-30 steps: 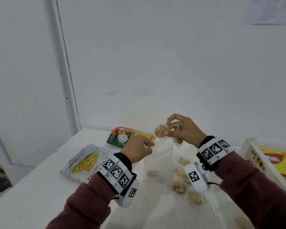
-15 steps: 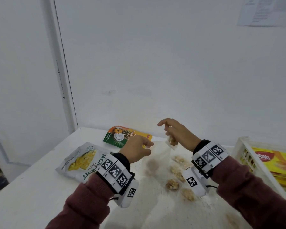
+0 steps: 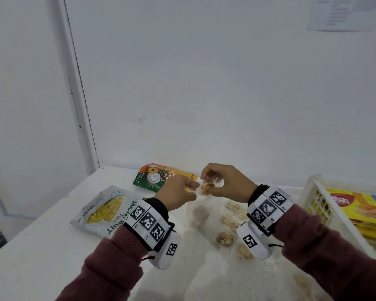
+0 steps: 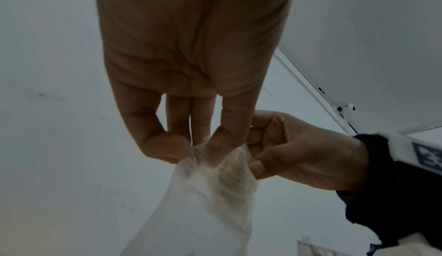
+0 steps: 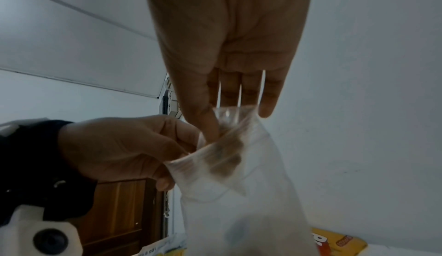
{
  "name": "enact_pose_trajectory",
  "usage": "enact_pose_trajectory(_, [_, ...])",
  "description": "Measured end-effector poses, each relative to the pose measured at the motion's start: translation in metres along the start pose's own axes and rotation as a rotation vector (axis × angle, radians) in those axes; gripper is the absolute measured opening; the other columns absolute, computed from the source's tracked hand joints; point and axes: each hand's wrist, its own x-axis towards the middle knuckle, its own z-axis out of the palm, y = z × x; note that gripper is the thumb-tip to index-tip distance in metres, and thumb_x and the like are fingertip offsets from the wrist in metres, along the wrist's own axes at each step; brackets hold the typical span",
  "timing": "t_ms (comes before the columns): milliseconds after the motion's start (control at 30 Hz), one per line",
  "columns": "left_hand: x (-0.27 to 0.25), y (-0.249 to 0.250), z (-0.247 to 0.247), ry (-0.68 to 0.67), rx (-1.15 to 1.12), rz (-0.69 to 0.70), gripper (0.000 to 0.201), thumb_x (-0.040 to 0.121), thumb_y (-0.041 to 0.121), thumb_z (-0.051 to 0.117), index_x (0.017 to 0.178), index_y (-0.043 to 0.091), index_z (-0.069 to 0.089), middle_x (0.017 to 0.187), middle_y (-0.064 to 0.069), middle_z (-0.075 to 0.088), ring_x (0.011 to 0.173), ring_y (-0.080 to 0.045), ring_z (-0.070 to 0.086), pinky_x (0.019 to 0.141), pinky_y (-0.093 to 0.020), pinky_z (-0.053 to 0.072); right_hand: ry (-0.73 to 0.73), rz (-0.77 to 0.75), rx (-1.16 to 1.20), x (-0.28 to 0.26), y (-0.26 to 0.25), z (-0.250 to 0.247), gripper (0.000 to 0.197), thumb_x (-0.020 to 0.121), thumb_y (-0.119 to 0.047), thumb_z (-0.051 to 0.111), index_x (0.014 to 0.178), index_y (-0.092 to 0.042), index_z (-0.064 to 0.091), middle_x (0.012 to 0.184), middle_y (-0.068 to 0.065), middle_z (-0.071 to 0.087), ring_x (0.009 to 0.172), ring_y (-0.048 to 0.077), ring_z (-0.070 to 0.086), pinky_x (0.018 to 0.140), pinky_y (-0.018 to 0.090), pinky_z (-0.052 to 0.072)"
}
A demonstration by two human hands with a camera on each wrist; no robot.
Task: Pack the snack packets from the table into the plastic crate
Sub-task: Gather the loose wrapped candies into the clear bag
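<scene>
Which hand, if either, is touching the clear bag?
Touching, both. The right wrist view shows the left hand pinching the clear bag mouth and the right hand holding its rim.

The bench (image 3: 41,246) is white. On it lie a grey-white jackfruit packet (image 3: 104,210) with yellow fruit and green lettering, and beyond that packet a green-and-orange pouch (image 3: 154,178). Tan snack pieces (image 3: 224,238) lie scattered. The white crate (image 3: 313,205) holds yellow packets (image 3: 360,209). Maroon sleeves (image 3: 113,263); black-and-white checked wristbands (image 3: 148,222).

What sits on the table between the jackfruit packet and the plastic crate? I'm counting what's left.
In the head view, loose snack clusters lie scattered between the jackfruit packet and the plastic crate.
</scene>
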Motion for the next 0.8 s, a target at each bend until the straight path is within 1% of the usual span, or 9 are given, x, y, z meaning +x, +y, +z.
enact_pose_trajectory(100, [0.001,-0.002,0.001,-0.005,-0.005,0.010,0.038,0.082,0.006,0.061,0.119,0.010,0.062,0.115,-0.004,0.064,0.079,-0.008,0.051,0.066,-0.016,0.041,-0.052,0.015,-0.068,-0.003,-0.001,0.001,0.033,0.076,-0.005,0.071,0.104,-0.018,0.061,0.092,-0.007,0.061,0.080,-0.005,0.051,0.074,0.002,0.036])
enact_pose_trajectory(167, [0.002,-0.003,0.001,-0.003,-0.011,0.007,0.038,0.082,0.006,0.061,0.119,0.010,0.062,0.115,-0.004,0.064,0.082,-0.011,0.053,0.065,-0.016,0.042,-0.054,0.021,-0.071,-0.005,-0.002,0.000,0.039,0.078,-0.010,0.072,0.114,-0.016,0.059,0.096,-0.010,0.060,0.085,-0.005,0.049,0.075,-0.001,0.034])
enact_pose_trajectory(233, [0.002,-0.004,0.000,0.007,-0.018,0.002,0.037,0.082,0.006,0.060,0.119,0.010,0.063,0.117,-0.004,0.064,0.093,-0.019,0.059,0.074,-0.019,0.042,0.044,0.063,-0.037,-0.007,-0.002,-0.003,0.032,0.082,-0.016,0.069,0.112,-0.014,0.060,0.093,-0.010,0.059,0.081,-0.002,0.050,0.071,0.000,0.036])
enact_pose_trajectory(333, [0.001,-0.006,-0.001,0.016,-0.027,-0.001,0.036,0.082,0.005,0.059,0.118,0.010,0.063,0.120,-0.004,0.063,0.103,-0.022,0.061,0.078,-0.021,0.042,0.194,0.268,-0.059,-0.011,0.010,-0.011,0.010,0.087,-0.010,0.061,0.096,-0.008,0.063,0.079,-0.009,0.055,0.070,0.009,0.052,0.058,0.004,0.036])
enact_pose_trajectory(400, [0.001,-0.007,-0.001,0.015,-0.032,0.003,0.036,0.082,0.005,0.058,0.118,0.009,0.063,0.120,-0.005,0.063,0.103,-0.021,0.060,0.078,-0.022,0.042,0.025,0.434,-0.184,-0.018,0.020,-0.008,0.011,0.084,-0.006,0.062,0.094,-0.009,0.066,0.077,-0.007,0.054,0.077,0.014,0.053,0.057,0.006,0.036])
enact_pose_trajectory(467, [0.001,-0.006,-0.001,0.016,-0.026,0.012,0.037,0.082,0.005,0.058,0.119,0.009,0.063,0.119,-0.006,0.063,0.104,-0.022,0.060,0.079,-0.022,0.042,-0.251,0.513,-0.327,-0.025,0.026,0.009,0.026,0.081,-0.011,0.068,0.107,-0.007,0.066,0.091,0.000,0.059,0.087,0.014,0.052,0.062,0.009,0.037])
enact_pose_trajectory(567, [0.001,-0.005,0.000,0.010,-0.009,0.034,0.037,0.082,0.004,0.057,0.119,0.008,0.062,0.119,-0.007,0.064,0.106,-0.024,0.060,0.079,-0.021,0.041,-0.522,0.543,-0.464,-0.033,0.033,0.043,0.051,0.079,-0.025,0.072,0.125,-0.014,0.054,0.124,0.004,0.052,0.112,0.020,0.051,0.089,0.023,0.041])
enact_pose_trajectory(667, [0.002,-0.006,0.000,0.006,-0.014,0.046,0.037,0.082,0.003,0.057,0.118,0.007,0.063,0.116,-0.008,0.065,0.106,-0.025,0.060,0.080,-0.019,0.040,-0.630,0.555,-0.544,-0.034,0.038,0.064,0.061,0.074,-0.026,0.076,0.127,-0.012,0.049,0.121,0.004,0.046,0.118,0.025,0.050,0.096,0.031,0.042])
enact_pose_trajectory(800, [0.002,-0.008,-0.002,-0.008,-0.004,0.071,0.036,0.082,0.002,0.057,0.117,0.007,0.063,0.115,-0.007,0.065,0.105,-0.022,0.060,0.084,-0.019,0.040,-0.675,0.475,-0.676,-0.026,0.034,0.070,0.042,0.077,-0.014,0.071,0.116,-0.006,0.058,0.123,0.010,0.054,0.109,0.029,0.057,0.090,0.031,0.048])
